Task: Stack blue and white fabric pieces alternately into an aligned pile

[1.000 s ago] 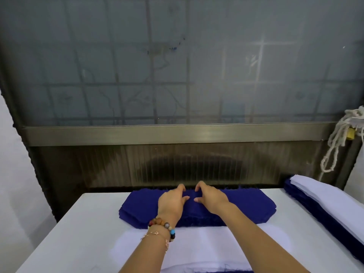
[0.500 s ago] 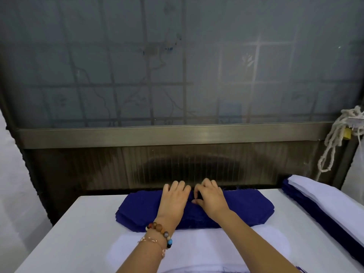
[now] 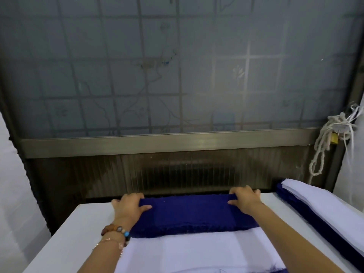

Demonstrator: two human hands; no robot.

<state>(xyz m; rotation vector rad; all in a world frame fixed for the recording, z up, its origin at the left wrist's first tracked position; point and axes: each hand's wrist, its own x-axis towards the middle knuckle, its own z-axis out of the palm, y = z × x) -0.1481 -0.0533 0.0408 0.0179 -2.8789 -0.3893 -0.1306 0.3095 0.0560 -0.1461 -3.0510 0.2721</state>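
Note:
A thick pile of dark blue fabric pieces (image 3: 189, 213) lies across the far middle of the white table (image 3: 65, 239). My left hand (image 3: 129, 206) grips the pile's left end, fingers curled over its far edge and thumb on top. My right hand (image 3: 245, 198) grips the right end the same way. Just in front of the blue pile lies white fabric (image 3: 193, 251), spread flat between my forearms, with a strip of blue fabric (image 3: 275, 270) showing at its near edge.
A long pile of blue pieces topped with white pieces (image 3: 323, 205) runs along the table's right side. A frosted glass panel and metal rail (image 3: 167, 142) stand right behind the table. A knotted white rope (image 3: 325, 142) hangs at the right.
My hands were together at the middle of the blue pile; they have slid apart to its left and right ends and now grip them.

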